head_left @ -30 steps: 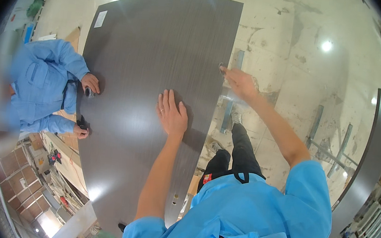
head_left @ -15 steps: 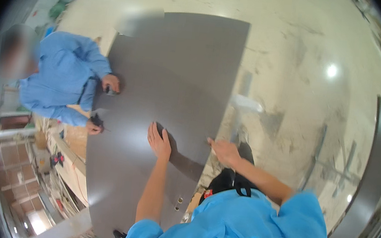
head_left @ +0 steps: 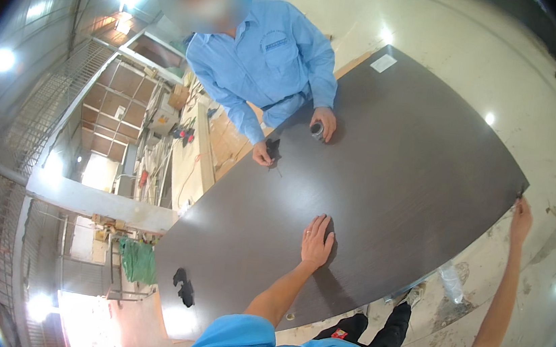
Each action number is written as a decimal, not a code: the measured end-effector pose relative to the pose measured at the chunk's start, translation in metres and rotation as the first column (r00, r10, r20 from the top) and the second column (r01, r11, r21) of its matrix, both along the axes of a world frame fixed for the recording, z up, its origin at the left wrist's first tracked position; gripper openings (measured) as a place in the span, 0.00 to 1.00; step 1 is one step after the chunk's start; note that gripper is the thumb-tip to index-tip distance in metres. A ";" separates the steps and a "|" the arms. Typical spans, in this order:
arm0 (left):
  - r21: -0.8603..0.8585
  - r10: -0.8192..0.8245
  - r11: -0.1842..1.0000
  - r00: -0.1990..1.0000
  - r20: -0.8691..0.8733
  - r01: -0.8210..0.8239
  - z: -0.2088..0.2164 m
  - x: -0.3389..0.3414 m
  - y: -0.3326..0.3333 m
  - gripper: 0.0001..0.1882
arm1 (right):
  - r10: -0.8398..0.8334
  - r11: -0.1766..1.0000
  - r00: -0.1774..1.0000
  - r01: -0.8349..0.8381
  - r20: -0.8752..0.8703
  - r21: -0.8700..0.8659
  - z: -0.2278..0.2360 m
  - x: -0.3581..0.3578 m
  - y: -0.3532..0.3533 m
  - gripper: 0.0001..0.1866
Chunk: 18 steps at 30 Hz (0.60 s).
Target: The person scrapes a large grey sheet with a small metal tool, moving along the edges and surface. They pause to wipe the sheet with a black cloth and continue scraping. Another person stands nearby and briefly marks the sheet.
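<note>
A large dark grey-brown panel (head_left: 399, 179) lies flat in front of me. My left hand (head_left: 316, 244) rests on it palm down, its fingers stretched out and a ring on one of them. Far to the right, my right hand (head_left: 522, 219) reaches the panel's corner with fingers pinched. Something small and dark shows at those fingertips, too small to name. Across the panel, a person in a blue shirt (head_left: 270, 57) holds a black crumpled piece (head_left: 272, 148) in one hand and a small round dark container (head_left: 317, 130) in the other.
A black crumpled piece (head_left: 183, 287) lies near the panel's left end, and a white label (head_left: 383, 63) near its far corner. Beyond the far edge are a wooden bench (head_left: 195, 158) and cluttered materials. Clear plastic (head_left: 451, 283) lies on the floor by my feet.
The view has swung left, bringing the co-worker to the upper middle. My right hand has gone from the panel's near edge to its right corner. My left hand still lies flat on the panel.
</note>
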<state>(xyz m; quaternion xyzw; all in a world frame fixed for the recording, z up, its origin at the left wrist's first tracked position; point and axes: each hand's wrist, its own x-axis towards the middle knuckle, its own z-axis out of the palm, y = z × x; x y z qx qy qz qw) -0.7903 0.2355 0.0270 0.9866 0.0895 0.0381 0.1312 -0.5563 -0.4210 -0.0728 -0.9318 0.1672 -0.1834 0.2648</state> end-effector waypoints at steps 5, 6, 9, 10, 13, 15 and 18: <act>0.013 0.007 1.000 0.998 -0.058 -0.006 -0.001 0.004 0.003 0.31 | 0.011 1.000 0.987 -0.014 -0.163 -0.016 -0.013 0.054 -0.054 0.21; 0.009 -0.012 1.000 1.000 -0.012 0.012 -0.001 0.004 0.004 0.31 | 0.088 0.995 0.993 -0.091 -0.081 -0.039 -0.015 0.056 -0.058 0.21; -0.005 -0.020 1.000 1.000 -0.001 0.020 -0.002 0.004 0.004 0.30 | 0.149 0.984 0.986 -0.140 0.072 -0.114 -0.014 0.053 -0.058 0.20; -0.007 -0.021 1.000 1.000 0.002 0.021 -0.002 0.003 0.004 0.30 | 0.142 0.983 0.987 -0.132 0.075 -0.130 -0.013 0.048 -0.052 0.19; -0.020 -0.025 0.999 1.000 0.013 0.025 -0.001 0.002 0.003 0.30 | 0.181 0.979 0.982 -0.185 -0.051 -0.091 -0.003 0.018 -0.024 0.18; -0.022 -0.019 1.000 1.000 0.017 0.019 0.000 0.002 0.002 0.29 | 0.207 0.976 0.965 -0.214 -0.164 -0.028 0.006 -0.013 0.002 0.16; -0.026 -0.014 1.000 1.000 0.025 0.015 0.000 0.004 0.002 0.28 | 0.274 0.943 0.962 -0.271 0.011 0.191 0.010 -0.060 0.060 0.16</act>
